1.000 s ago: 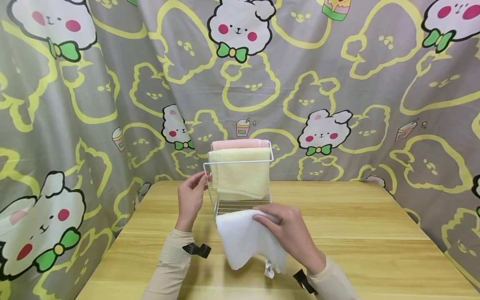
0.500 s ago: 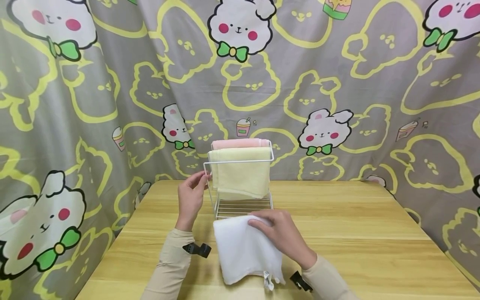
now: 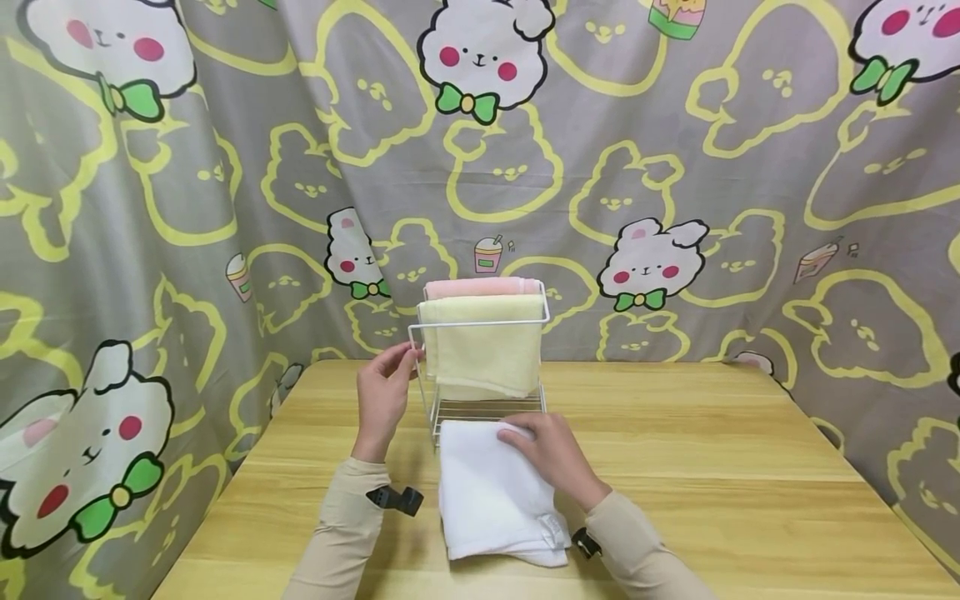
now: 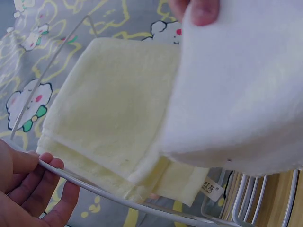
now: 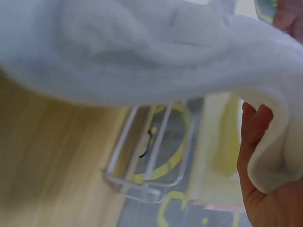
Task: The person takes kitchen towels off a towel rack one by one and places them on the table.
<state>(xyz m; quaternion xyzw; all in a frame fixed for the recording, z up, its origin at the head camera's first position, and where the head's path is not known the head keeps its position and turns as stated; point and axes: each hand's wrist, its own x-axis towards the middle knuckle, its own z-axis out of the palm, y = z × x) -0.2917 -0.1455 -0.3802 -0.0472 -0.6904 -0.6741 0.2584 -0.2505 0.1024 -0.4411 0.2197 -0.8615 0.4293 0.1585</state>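
My left hand (image 3: 381, 404) pinches the left side wire of a white wire rack (image 3: 487, 323); the left wrist view shows thumb and fingertips on that wire (image 4: 94, 189). A folded white towel (image 3: 491, 500) hangs from my right hand (image 3: 555, 454), which grips its top edge between thumb and fingers in front of the rack. On the rack a folded pale yellow towel (image 3: 487, 354) hangs over a bar, with a pink towel (image 3: 480, 287) behind it. In the right wrist view the white towel (image 5: 142, 71) covers much of the scene and hides part of the hand.
The rack stands on a wood-grain table (image 3: 712, 483), its wire base (image 3: 487, 411) showing below the yellow towel. A small printed label (image 4: 212, 190) sticks out from the yellow towel. A grey patterned curtain (image 3: 555, 192) surrounds the table's back and sides.
The white towel dipped away from the rack's front, then came back up, and now hangs flatter. My right hand shifted slightly left with it. The left hand stayed on the rack.
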